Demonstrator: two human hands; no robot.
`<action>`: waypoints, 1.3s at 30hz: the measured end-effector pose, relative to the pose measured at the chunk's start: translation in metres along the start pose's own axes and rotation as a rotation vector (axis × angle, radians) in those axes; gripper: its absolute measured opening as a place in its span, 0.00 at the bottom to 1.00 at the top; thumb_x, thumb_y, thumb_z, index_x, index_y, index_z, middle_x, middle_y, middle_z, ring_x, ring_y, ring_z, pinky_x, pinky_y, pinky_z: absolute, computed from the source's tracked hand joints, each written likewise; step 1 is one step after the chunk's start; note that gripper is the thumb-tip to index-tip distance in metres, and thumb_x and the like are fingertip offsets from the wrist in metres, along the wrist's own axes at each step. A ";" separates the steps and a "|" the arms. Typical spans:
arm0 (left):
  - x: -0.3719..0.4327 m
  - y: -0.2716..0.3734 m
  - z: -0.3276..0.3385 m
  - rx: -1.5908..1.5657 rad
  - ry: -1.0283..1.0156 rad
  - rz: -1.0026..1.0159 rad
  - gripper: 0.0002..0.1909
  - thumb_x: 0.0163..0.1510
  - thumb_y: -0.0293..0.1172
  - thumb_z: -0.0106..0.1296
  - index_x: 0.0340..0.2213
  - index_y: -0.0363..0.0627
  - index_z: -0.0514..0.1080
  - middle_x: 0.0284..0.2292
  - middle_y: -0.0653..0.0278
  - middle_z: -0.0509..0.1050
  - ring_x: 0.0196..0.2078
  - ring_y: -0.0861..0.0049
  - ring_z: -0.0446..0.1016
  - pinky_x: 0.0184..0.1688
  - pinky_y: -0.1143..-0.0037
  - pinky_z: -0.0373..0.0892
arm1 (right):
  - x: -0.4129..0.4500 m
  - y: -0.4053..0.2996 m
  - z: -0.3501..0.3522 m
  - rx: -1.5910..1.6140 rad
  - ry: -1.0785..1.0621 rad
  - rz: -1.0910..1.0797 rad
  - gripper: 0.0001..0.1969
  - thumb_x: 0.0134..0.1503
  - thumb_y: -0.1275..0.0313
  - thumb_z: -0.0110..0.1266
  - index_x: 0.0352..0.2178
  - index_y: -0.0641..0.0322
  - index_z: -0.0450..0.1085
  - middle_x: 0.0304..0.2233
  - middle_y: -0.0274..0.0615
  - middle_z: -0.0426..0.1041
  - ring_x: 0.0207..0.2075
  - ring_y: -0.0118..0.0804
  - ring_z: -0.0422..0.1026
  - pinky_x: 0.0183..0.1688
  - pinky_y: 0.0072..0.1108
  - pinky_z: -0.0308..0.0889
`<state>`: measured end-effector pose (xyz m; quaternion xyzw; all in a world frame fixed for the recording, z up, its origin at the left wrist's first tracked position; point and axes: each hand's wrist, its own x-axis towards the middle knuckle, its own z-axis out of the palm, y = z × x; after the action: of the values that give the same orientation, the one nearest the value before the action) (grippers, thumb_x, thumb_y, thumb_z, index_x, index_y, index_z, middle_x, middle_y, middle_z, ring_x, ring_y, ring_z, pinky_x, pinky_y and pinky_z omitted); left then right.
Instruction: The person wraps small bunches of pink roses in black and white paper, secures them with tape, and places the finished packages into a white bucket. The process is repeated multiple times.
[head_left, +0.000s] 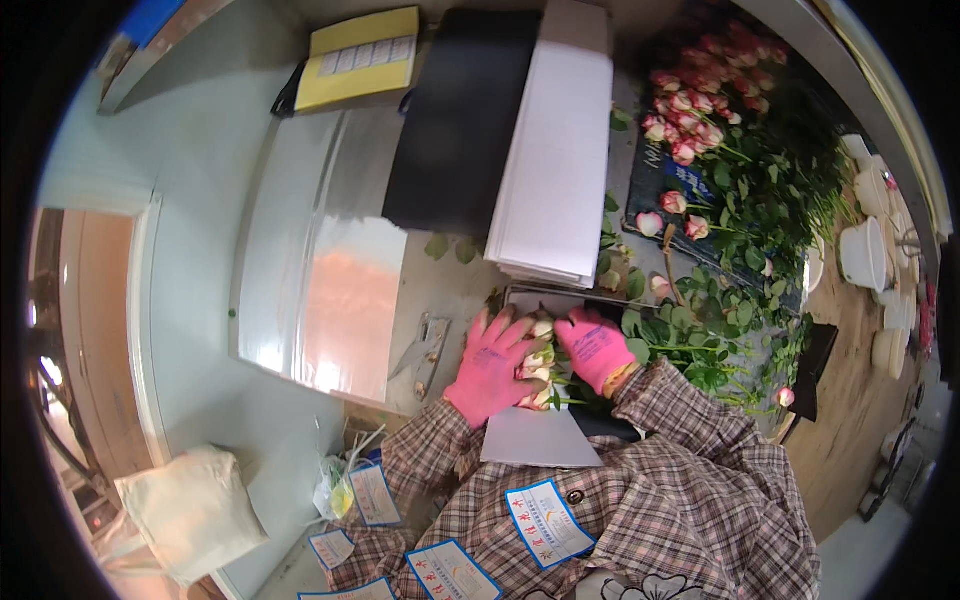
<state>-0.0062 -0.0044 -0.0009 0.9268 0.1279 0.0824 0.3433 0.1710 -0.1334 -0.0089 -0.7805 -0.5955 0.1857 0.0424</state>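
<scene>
Both my hands wear pink gloves with dark fingertips. Several white and pink roses (536, 367) lie in a row on a white sheet (536, 439) in front of my body. My left hand (496, 366) rests spread over the left side of these roses, its fingers touching the blooms. Close by on the right, my right hand (596, 345) has its fingers bent at the top of the row, beside the uppermost rose; whether it grips a bloom is hidden. A black sheet or sleeve shows partly beneath the right forearm.
A stack of white sheets (559, 157) stands beyond my hands, beside a black sheet stack (465, 112). Clear plastic film (322, 262) and a metal tool (431, 356) are at left. Many leafy roses (697, 112) lie at right. White tubs (862, 255) stand farther right.
</scene>
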 end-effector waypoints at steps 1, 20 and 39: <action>0.005 0.001 -0.002 0.011 -0.022 0.018 0.29 0.38 0.46 0.65 0.42 0.48 0.75 0.54 0.60 0.66 0.63 0.55 0.56 0.65 0.50 0.45 | 0.000 0.001 -0.002 -0.014 -0.019 0.025 0.09 0.50 0.72 0.52 0.35 0.53 0.68 0.36 0.45 0.70 0.40 0.49 0.71 0.40 0.36 0.69; 0.014 0.019 -0.022 0.132 -0.140 0.042 0.31 0.38 0.50 0.64 0.44 0.51 0.74 0.48 0.62 0.68 0.54 0.61 0.63 0.64 0.48 0.45 | -0.110 0.258 -0.188 -0.256 0.679 0.494 0.14 0.51 0.77 0.56 0.42 0.60 0.73 0.39 0.44 0.77 0.37 0.43 0.76 0.40 0.30 0.74; 0.001 0.006 -0.010 0.094 -0.041 0.022 0.30 0.41 0.49 0.62 0.46 0.52 0.73 0.51 0.60 0.68 0.59 0.59 0.61 0.66 0.51 0.46 | 0.020 0.013 -0.008 -0.215 0.110 -0.012 0.15 0.57 0.64 0.52 0.43 0.61 0.67 0.35 0.49 0.77 0.35 0.53 0.76 0.38 0.40 0.71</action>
<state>-0.0062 -0.0021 0.0102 0.9448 0.1142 0.0613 0.3009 0.1903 -0.1172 -0.0098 -0.7859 -0.6135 0.0772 -0.0078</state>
